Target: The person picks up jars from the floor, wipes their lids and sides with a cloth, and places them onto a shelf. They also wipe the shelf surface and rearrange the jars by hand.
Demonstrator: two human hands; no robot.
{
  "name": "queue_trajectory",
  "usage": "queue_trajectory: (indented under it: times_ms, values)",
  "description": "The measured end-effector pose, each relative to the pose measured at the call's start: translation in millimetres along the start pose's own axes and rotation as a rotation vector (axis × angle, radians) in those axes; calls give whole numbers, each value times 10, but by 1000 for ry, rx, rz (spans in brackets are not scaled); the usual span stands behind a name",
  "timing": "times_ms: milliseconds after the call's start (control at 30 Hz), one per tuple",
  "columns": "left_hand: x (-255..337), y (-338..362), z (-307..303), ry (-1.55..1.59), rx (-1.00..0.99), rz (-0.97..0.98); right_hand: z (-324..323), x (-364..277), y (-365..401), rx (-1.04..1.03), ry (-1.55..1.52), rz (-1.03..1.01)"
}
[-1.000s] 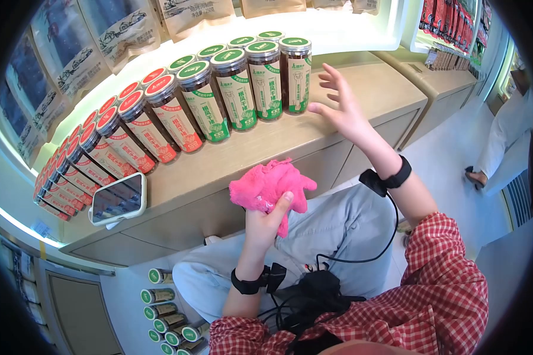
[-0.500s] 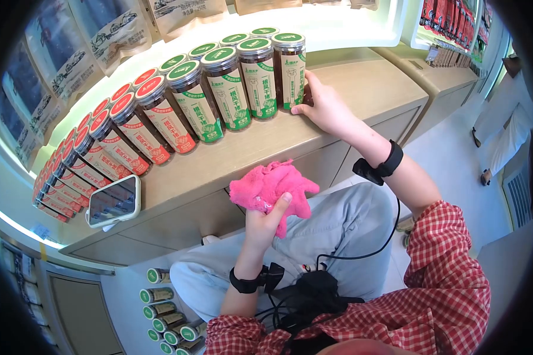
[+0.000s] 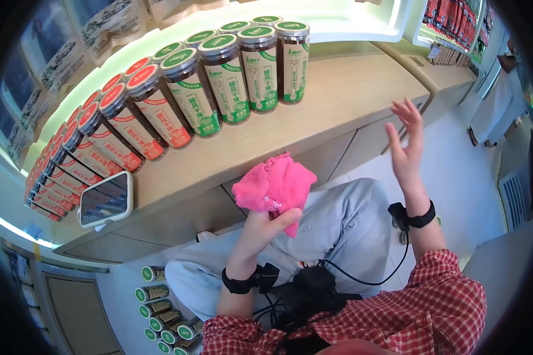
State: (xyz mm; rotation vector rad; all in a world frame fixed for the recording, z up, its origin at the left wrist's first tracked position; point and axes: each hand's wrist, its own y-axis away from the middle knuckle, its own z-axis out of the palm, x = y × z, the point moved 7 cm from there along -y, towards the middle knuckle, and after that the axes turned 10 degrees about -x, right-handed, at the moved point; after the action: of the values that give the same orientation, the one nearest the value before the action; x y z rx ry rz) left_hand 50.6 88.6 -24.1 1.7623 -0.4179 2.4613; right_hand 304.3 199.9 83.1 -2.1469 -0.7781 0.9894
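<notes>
My left hand grips a bunched pink cloth above my lap, in front of the counter's edge. Raised to the right of the counter, my right hand is empty with its fingers apart. The green-lidded jar at the right end of the row is the jar nearest to it, well apart from it. More green-lidded jars stand beside that one in two rows. Red-lidded jars carry the rows on to the left.
A phone leans at the counter's front left edge. Several green-lidded jars are on the floor at lower left. A black cable runs from my right wristband across my lap. Another person is at far right.
My right hand has let go of the rightmost green-lidded jar and moved right, off the counter, with its fingers opening. The pink cloth has shifted slightly in my left hand.
</notes>
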Motion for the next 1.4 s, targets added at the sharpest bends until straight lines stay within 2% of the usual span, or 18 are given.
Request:
queue_trajectory:
  times_ms: [33,100,167,233,300,400,500,600,633,700,800,900,1000,1100,1167,1300,1333,1400]
  values:
    - [10,-9,30,-1,-82,-17,-253,209,232,46,114,38]
    - [-53,15,130,17,-279,-88,-632,733,772,-7,337,259]
    - [-203,106,43,-170,-285,-207,-950,1283,1435,-134,585,449]
    - [-217,172,26,-122,-137,-254,-1334,1766,2138,-218,725,684]
    - [-377,166,-91,-166,-219,-278,-1549,2145,2680,-252,718,986]
    - [-651,168,-387,-342,-8,-517,-1497,2017,2762,-431,619,1170]
    - [-502,76,-318,-497,176,-271,-1302,1792,2555,-623,838,1049]
    - [-453,180,-472,-901,304,-58,-1083,1804,2569,-853,852,1046]
    - [-474,222,-502,-949,286,-24,-1022,1807,2566,-922,872,1036]
    - [-490,325,-547,-1038,279,30,-993,1760,2491,-857,822,966]
    - [-496,330,-489,-1039,275,80,-886,1330,2064,-675,762,816]
    - [-486,188,-334,-804,229,132,-947,584,1355,-298,340,643]
    - [-456,26,-108,-299,99,171,-870,-207,820,-115,82,345]
    - [-357,-26,40,180,-5,276,-441,-773,516,-204,-381,29]
    - [-274,-2,59,294,26,307,-78,-1190,285,-394,-361,-322]
    - [116,36,-54,293,148,265,484,-1746,50,-220,-686,-588]
    - [228,85,-12,434,154,284,591,-1851,14,-188,-766,-645]
    - [166,74,-98,495,145,250,723,-1917,4,-156,-887,-689]
